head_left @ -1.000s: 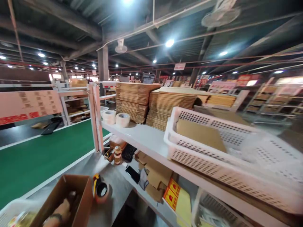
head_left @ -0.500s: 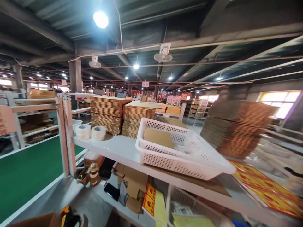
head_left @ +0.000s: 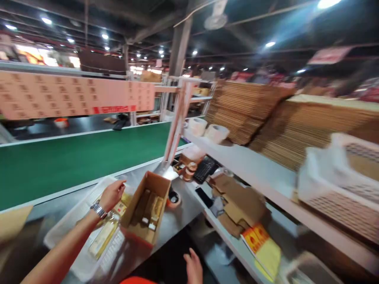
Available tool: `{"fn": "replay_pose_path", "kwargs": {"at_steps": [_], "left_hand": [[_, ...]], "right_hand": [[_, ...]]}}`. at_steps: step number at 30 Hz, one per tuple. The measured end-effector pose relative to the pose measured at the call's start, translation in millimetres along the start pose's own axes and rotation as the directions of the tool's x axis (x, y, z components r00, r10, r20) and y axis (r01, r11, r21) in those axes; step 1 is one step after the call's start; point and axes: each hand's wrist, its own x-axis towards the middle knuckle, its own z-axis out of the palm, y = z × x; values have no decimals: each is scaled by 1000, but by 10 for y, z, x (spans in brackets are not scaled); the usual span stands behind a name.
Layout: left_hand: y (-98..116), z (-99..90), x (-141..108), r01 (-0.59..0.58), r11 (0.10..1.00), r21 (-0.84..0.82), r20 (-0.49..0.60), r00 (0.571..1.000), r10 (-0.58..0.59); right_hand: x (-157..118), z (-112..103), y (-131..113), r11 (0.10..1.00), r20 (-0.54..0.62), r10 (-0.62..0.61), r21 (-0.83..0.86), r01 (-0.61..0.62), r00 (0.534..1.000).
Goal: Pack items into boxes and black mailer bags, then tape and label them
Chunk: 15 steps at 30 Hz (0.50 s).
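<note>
My left hand (head_left: 112,194), with a metal watch at the wrist, is over a white plastic basket (head_left: 78,268). Its fingers are slightly bent and apart, and no object shows between them. Under it in the basket lie a clear bottle of yellow liquid (head_left: 104,236) and a small labelled box (head_left: 120,208). Just right of this hand stands an open cardboard box (head_left: 130,211) with bottles (head_left: 156,209) inside. My right hand (head_left: 194,266) is low in the middle, away from the box, fingers apart and holding nothing visible.
Behind the metal table (head_left: 183,213) runs a green conveyor belt (head_left: 74,154). To the right, a white shelf (head_left: 266,173) bears tape rolls (head_left: 217,133), cardboard stacks (head_left: 239,106) and white baskets (head_left: 340,197). Below are a keyboard (head_left: 205,169), a phone (head_left: 204,196) and flattened cardboard (head_left: 242,197).
The view has swung left and down. Both of my hands, the basket with bottles and the inside of the open box have come into view. The shelf has shifted to the right.
</note>
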Motion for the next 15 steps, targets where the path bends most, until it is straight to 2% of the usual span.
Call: {"fn": "replay_pose_path", "kwargs": {"at_steps": [1, 3, 6, 8, 11, 15], "left_hand": [[-280, -74, -82, 103, 994, 49, 23, 994, -104], [-788, -94, -296, 260, 957, 132, 98, 957, -273], [-1322, 131, -660, 345, 912, 221, 238, 888, -394], [-1516, 346, -846, 343, 901, 267, 309, 855, -417], [-1641, 590, -976, 307, 897, 318, 362, 835, -414], [-1684, 671, -933, 259, 912, 317, 389, 842, -374]], "right_hand": [[-33, 71, 7, 1000, 15, 21, 2, -21, 1000], [-96, 214, -10, 999, 47, 48, 7, -49, 998], [-218, 385, -63, 998, 93, 61, 8, -62, 994], [-312, 465, -101, 998, 105, 60, 6, -61, 993], [-447, 544, -156, 999, 92, 39, -32, -36, 995], [-555, 532, -176, 997, 25, 58, -42, -57, 998]]}}
